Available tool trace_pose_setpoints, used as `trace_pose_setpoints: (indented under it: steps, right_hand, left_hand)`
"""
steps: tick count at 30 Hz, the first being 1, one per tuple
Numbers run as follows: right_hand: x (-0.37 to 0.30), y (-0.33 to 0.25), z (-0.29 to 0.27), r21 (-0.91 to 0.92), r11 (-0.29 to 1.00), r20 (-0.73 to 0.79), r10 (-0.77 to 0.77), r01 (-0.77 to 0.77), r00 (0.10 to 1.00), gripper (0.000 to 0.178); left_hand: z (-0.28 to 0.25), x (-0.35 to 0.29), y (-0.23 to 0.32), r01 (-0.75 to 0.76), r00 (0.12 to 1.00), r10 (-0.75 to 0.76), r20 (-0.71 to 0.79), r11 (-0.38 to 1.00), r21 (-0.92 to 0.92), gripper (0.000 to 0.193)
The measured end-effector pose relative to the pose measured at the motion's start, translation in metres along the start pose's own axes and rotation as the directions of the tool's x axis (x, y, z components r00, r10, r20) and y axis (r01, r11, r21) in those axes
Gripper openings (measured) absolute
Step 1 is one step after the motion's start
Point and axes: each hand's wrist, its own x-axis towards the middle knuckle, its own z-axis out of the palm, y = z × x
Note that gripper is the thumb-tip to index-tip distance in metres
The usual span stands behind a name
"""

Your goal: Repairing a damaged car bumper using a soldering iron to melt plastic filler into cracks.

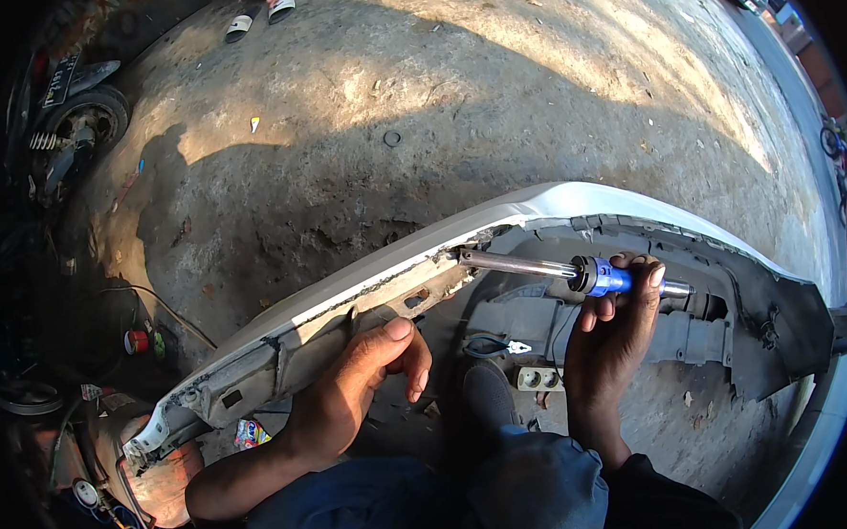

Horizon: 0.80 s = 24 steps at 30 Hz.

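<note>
A white car bumper (pixel 573 199) lies across in front of me, its grey inner side toward me. My right hand (pixel 613 322) is closed around the blue body of a tool (pixel 611 276) with a long metal tube, whose tip meets the bumper's inner edge near the middle. I cannot make out the tool's exact kind. My left hand (pixel 376 358) hovers by the bumper's inner edge, left of the tip, with fingers loosely curled, thumb apart and nothing visible in it. Pliers (pixel 498 345) with dark handles lie below the metal tube, between my hands.
A socket strip (pixel 540 379) lies by my shoe (pixel 488 395). An orange tank (pixel 167 484) with a gauge stands at the lower left, near a cable (pixel 172 311). A motorcycle wheel (pixel 86 124) is at the far left. Another person's sandals (pixel 239 28) show at the top.
</note>
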Motion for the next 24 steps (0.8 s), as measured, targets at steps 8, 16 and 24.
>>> trace_pose_setpoints:
  steps: [8,16,24]
  right_hand:
    - [-0.0009,0.0,-0.0006,0.007,1.0,0.005,0.011,-0.011,1.0,0.028]
    - [-0.0016,0.0006,0.0012,0.014,1.0,0.021,0.023,-0.024,1.0,0.028]
    - [-0.0015,-0.0009,0.0013,-0.006,0.999,-0.03,0.041,-0.041,0.999,0.028]
  left_hand:
    - [-0.0011,-0.0006,-0.0017,0.002,1.0,-0.002,0.001,1.0,-0.026,0.039]
    - [0.0,0.0005,0.0,0.001,1.0,-0.001,-0.008,1.0,-0.03,0.038]
    - [-0.0013,0.0004,-0.0021,-0.015,1.0,0.015,0.001,0.999,-0.047,0.037]
